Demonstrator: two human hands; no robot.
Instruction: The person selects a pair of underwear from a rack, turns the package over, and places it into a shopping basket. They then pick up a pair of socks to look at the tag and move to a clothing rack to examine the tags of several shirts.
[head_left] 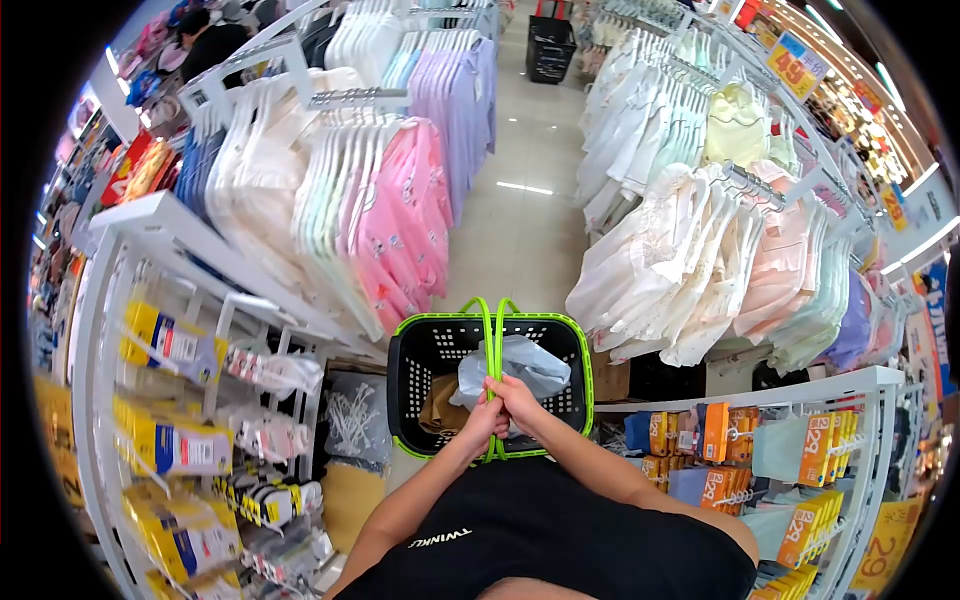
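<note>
In the middle of the head view hangs a black shopping basket (pixel 420 345) with a lime-green rim and two green handles, which meet at the top. My left hand (pixel 487 420) is closed around the handles, toward their near side. Just beside and slightly above it, my right hand (pixel 520 402) also grips them, its fingers touching the left. Inside the basket lie a pale grey-blue bundle (pixel 540 368), perhaps a plastic bag or cloth, and a brown item (pixel 440 408) on the left. My hands and the handles partly cover both.
Racks of hanging clothes flank the aisle (pixel 522 200), with a pink garment (pixel 405 215) at left and cream ones (pixel 650 260) at right. Shelves of packaged goods (pixel 180 440) stand close on both sides. A black basket (pixel 550 48) stands farther ahead; a person (pixel 212 48) is at upper left.
</note>
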